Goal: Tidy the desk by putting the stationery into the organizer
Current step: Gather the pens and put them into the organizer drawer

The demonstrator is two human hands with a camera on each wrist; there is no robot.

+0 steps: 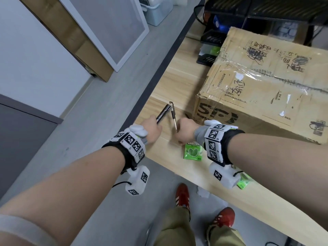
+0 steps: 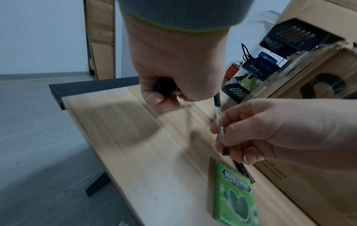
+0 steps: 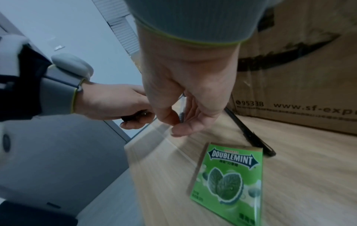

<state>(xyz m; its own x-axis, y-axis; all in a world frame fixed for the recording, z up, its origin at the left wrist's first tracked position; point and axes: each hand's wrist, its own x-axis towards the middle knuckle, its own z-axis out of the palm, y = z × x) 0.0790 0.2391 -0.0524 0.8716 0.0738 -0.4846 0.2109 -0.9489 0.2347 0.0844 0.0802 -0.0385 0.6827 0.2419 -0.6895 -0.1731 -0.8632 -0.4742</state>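
Both fisted over desk, left grip [image 1: 154, 124] round black pen [image 1: 163, 112], right grip [image 1: 185, 130] pinching clear pen [image 1: 173, 114]

My light wooden desk [image 1: 179, 80] carries a large taped cardboard box [image 1: 266, 82], a green Doublemint gum packet [image 3: 230, 182] near its front edge, a black pen [image 3: 249, 133] lying beside the box, and a black organizer [image 1: 211, 48] behind the box.

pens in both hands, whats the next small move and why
Probably carry both toward the black organizer behind the cardboard box: the left hand already grips a dark pen, the right hand pinches a clear pen, both lifted off the desk.
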